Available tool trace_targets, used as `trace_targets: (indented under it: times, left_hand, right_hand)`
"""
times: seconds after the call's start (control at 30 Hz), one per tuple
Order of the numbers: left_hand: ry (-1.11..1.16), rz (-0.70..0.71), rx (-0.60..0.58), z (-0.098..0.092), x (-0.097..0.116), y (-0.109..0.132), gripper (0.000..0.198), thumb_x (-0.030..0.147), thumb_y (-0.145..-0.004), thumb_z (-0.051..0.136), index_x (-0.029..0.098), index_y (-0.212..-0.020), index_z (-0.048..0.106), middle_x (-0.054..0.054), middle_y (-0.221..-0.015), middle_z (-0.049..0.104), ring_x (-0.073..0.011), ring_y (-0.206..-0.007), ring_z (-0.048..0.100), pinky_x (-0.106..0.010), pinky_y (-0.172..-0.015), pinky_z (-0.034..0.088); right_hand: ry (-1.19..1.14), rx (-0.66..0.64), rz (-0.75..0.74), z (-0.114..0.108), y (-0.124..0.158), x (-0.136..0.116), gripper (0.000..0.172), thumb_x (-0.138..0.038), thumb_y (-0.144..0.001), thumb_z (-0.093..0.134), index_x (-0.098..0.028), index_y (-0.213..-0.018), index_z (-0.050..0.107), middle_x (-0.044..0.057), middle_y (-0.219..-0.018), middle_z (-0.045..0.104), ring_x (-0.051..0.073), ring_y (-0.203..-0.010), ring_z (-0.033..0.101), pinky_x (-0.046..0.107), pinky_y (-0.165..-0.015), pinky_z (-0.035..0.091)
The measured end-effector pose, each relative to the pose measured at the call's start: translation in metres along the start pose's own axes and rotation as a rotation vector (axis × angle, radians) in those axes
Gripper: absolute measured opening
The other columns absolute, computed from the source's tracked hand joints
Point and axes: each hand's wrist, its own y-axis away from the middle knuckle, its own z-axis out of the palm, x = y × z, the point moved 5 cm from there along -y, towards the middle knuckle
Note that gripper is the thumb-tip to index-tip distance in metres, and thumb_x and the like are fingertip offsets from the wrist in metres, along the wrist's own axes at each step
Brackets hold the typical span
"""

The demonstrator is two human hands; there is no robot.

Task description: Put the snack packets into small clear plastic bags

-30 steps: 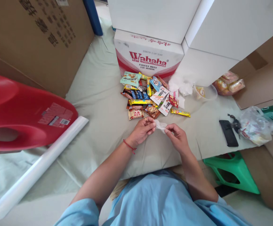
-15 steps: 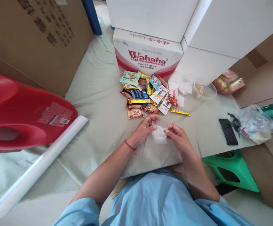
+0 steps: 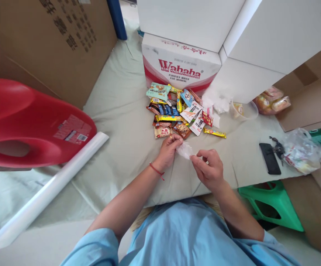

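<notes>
A small clear plastic bag (image 3: 185,150), crumpled and translucent, is stretched between my two hands above the cloth-covered table. My left hand (image 3: 169,149), with a red string at its wrist, pinches the upper left end. The thumb and forefinger of my right hand (image 3: 209,168) grip the lower right edge. Whether anything lies inside the bag, I cannot tell. Just beyond my hands is a pile of wrapped snacks (image 3: 168,111), with a yellow snack stick (image 3: 215,133) at its right end.
Behind the snacks stands a Wahaha carton (image 3: 181,62). Crumpled white plastic (image 3: 218,99) and a clear bowl (image 3: 246,111) are to its right. A black phone (image 3: 270,159) and a stuffed plastic bag (image 3: 299,149) lie further right. At left are a white roll (image 3: 52,188) and a red container (image 3: 41,114).
My right hand has turned and closed into a tighter pinch, lower on the bag. The bag is now drawn out narrower and slanted. The whole view has shifted slightly.
</notes>
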Motion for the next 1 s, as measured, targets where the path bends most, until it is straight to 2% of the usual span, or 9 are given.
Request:
trace_targets:
  times: [0.2,0.33,0.4,0.5,0.6,0.67,0.77,0.9,1.0]
  left_hand:
    - [0.140,0.042,0.027,-0.004,0.006,-0.006,0.035,0.039,-0.070,0.091,0.020,-0.074,0.062,0.004,-0.071,0.058,-0.0102,-0.067,0.050,-0.024,-0.065,0.040]
    - [0.184,0.004,-0.015,-0.004,0.003,-0.006,0.039,0.043,-0.070,0.093,0.021,-0.079,0.063,0.001,-0.082,0.068,-0.0122,-0.073,0.059,-0.026,-0.071,0.047]
    - [0.173,-0.005,-0.040,-0.002,0.001,-0.005,0.040,0.045,-0.072,0.093,0.021,-0.080,0.062,0.000,-0.087,0.071,-0.0129,-0.076,0.061,-0.027,-0.073,0.048]
    - [0.134,0.005,-0.051,-0.002,-0.001,-0.005,0.039,0.045,-0.073,0.092,0.021,-0.081,0.063,0.000,-0.088,0.071,-0.0128,-0.079,0.062,-0.026,-0.074,0.048]
    - [0.066,0.033,-0.054,-0.001,-0.003,-0.004,0.037,0.047,-0.076,0.090,0.020,-0.081,0.065,0.000,-0.087,0.071,-0.0120,-0.077,0.060,-0.026,-0.073,0.045]
    - [0.018,0.054,-0.074,0.001,-0.004,-0.003,0.036,0.048,-0.077,0.089,0.020,-0.082,0.067,0.000,-0.088,0.072,-0.0119,-0.077,0.059,-0.026,-0.074,0.045]
    - [0.017,0.042,-0.103,0.003,-0.007,-0.002,0.038,0.049,-0.077,0.088,0.020,-0.084,0.065,-0.002,-0.092,0.075,-0.0128,-0.079,0.063,-0.028,-0.079,0.047]
    - [0.099,-0.019,-0.034,-0.003,-0.010,-0.005,0.036,0.043,-0.075,0.086,0.020,-0.083,0.060,-0.002,-0.094,0.075,-0.0143,-0.083,0.066,-0.028,-0.080,0.048]
    - [0.067,0.034,0.015,-0.008,-0.004,-0.005,0.029,0.038,-0.078,0.079,0.022,-0.092,0.060,-0.004,-0.107,0.074,-0.0183,-0.094,0.069,-0.031,-0.083,0.050]
  right_hand:
    - [-0.043,-0.036,-0.008,0.013,0.027,-0.007,0.040,-0.004,-0.094,0.064,-0.032,-0.122,0.071,0.005,-0.096,0.071,0.017,-0.077,0.055,0.031,-0.069,0.048]
    - [-0.131,-0.144,0.143,0.027,0.047,0.006,0.024,-0.013,-0.099,0.060,-0.029,-0.111,0.074,0.005,-0.094,0.071,0.018,-0.081,0.061,0.031,-0.069,0.051]
    - [-0.204,-0.165,0.300,0.029,0.054,0.017,0.017,-0.022,-0.102,0.058,-0.027,-0.108,0.073,0.006,-0.099,0.071,0.019,-0.086,0.065,0.032,-0.072,0.054]
    - [-0.350,-0.060,0.690,0.026,0.061,0.039,0.018,-0.040,-0.098,0.067,-0.024,-0.107,0.067,0.005,-0.098,0.068,0.019,-0.084,0.065,0.032,-0.071,0.056]
    - [-0.443,0.103,0.965,0.021,0.061,0.057,0.052,-0.052,-0.080,0.084,-0.025,-0.118,0.060,0.008,-0.113,0.067,0.020,-0.092,0.064,0.031,-0.071,0.057]
    - [-0.509,0.130,1.025,0.023,0.055,0.064,0.061,-0.051,-0.074,0.087,-0.024,-0.122,0.060,0.008,-0.118,0.067,0.020,-0.097,0.063,0.032,-0.075,0.057]
    - [-0.682,0.099,1.074,0.032,0.048,0.076,0.047,-0.048,-0.076,0.084,-0.022,-0.110,0.064,0.004,-0.097,0.069,0.018,-0.084,0.062,0.030,-0.072,0.053]
    - [-0.761,0.210,1.177,0.033,0.051,0.093,0.041,-0.047,-0.073,0.084,-0.021,-0.099,0.066,-0.003,-0.079,0.063,0.012,-0.066,0.052,0.026,-0.061,0.044]
    - [-0.750,0.244,1.198,0.030,0.051,0.099,0.038,-0.047,-0.072,0.085,-0.020,-0.093,0.068,-0.004,-0.076,0.061,0.011,-0.064,0.049,0.026,-0.059,0.042]
